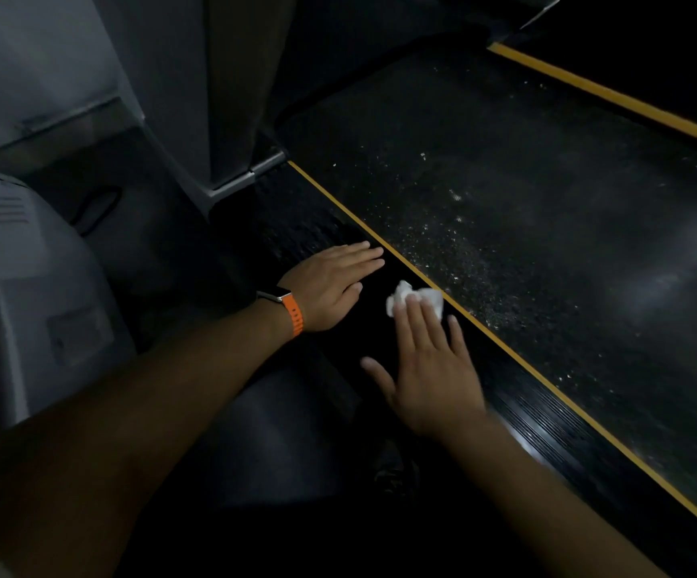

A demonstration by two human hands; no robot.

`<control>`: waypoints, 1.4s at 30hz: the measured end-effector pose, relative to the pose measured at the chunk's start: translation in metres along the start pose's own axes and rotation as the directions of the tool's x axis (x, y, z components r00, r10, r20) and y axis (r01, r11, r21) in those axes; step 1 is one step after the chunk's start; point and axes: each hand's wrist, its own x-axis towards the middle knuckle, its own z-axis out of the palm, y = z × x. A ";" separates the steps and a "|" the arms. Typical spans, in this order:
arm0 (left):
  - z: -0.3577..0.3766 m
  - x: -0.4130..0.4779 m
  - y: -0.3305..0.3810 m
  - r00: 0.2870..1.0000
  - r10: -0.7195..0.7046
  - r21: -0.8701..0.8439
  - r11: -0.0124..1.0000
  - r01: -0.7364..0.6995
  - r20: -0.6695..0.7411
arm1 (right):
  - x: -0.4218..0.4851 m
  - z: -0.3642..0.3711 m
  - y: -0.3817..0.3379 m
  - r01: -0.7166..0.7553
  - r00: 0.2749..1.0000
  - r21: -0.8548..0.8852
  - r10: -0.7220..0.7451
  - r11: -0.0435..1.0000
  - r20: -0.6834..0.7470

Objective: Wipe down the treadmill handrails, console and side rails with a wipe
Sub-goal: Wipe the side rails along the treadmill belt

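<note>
- Head view, dim light: a person leans over a treadmill's side rail (547,431), a black ribbed strip running along the left of a yellow stripe (505,350).
- White crumpled wipe (399,300) lies on the rail, just left of the stripe and nearly touching it.
- Right hand (430,369) presses the wipe down with straight, spread fingers; its grip is released, nothing is pinched.
- Left hand (330,285), with an orange watch strap (294,317), rests flat on the rail further left of the stripe, grip also released.
- Likely step: wiping the side rail. To do it well, keep flat pressure, follow the ribs lengthwise, and stay left of the stripe, since the belt (547,223) beyond it is speckled with pale grit.
</note>
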 end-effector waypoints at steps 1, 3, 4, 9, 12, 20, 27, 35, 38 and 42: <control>0.000 -0.001 -0.001 1.000 0.003 -0.003 1.000 -0.003 0.001 | -0.017 0.005 0.008 -0.004 0.998 0.013 0.005 1.000 -0.058; 0.001 -0.001 -0.001 1.000 0.000 -0.003 1.000 0.000 0.012 | -0.044 0.012 0.021 -0.019 0.995 0.033 0.022 0.999 -0.094; 0.001 -0.001 -0.001 1.000 -0.002 -0.001 1.000 0.002 0.013 | -0.049 0.013 0.023 -0.029 0.996 0.038 0.032 0.999 -0.085; -0.002 -0.001 0.003 1.000 0.002 -0.001 1.000 -0.002 -0.006 | 0.008 -0.006 0.001 -0.040 0.999 0.041 0.041 0.998 -0.016; -0.001 0.000 0.004 1.000 -0.003 0.010 1.000 0.003 -0.006 | 0.050 -0.019 -0.006 -0.035 0.998 0.031 0.033 0.999 0.057; -0.003 -0.002 0.004 1.000 -0.002 0.033 0.999 0.001 0.031 | -0.056 0.002 0.046 -0.116 0.993 0.038 0.116 0.993 0.005; -0.004 -0.001 0.015 0.994 -0.044 0.131 0.991 0.032 0.095 | -0.059 -0.004 0.036 -0.176 0.984 0.078 0.175 0.981 0.024; 0.015 0.000 0.063 0.993 0.049 0.097 0.994 -0.059 0.106 | -0.021 -0.007 0.031 -0.090 0.994 0.035 0.087 0.995 0.069; 0.016 -0.001 0.058 0.993 0.054 0.072 0.996 -0.061 0.102 | -0.074 0.005 0.055 -0.126 0.992 0.035 0.126 0.991 0.007; 0.015 0.000 0.058 0.994 0.050 0.067 0.996 -0.057 0.100 | -0.103 0.012 0.060 -0.183 0.983 0.048 0.184 0.982 -0.015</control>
